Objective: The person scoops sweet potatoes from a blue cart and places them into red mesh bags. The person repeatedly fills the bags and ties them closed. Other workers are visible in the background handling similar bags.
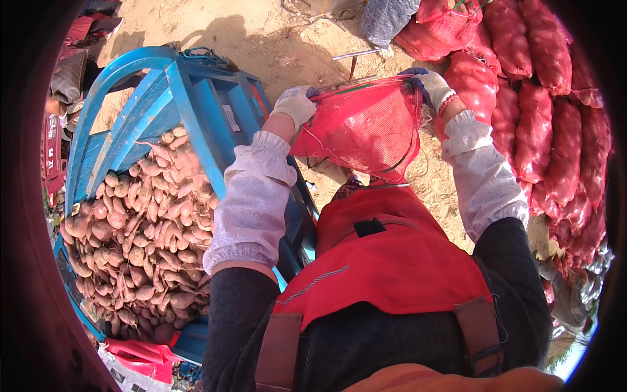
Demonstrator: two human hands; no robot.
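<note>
Both my hands stretch a red mesh sack [365, 130] by its upper edge in front of my apron. A white work glove covers my left hand [296, 105], which grips the sack's left corner beside the blue truck bed. My right hand [428, 88], gloved in white and blue, holds the opposite corner close to the filled sacks. The mesh hangs slack between them and looks flat, with a green strip along its top edge. To the left, a heap of sweet potatoes [147, 245] fills the blue metal truck bed [179, 90].
Filled red mesh sacks [534, 127] are piled along the right. Bare sandy ground [274, 54] lies ahead. A metal rod frame [355, 56] stands just beyond the sack. Another person's grey-clad leg [389, 22] is at the top. Red cloth [144, 360] hangs at the truck's near corner.
</note>
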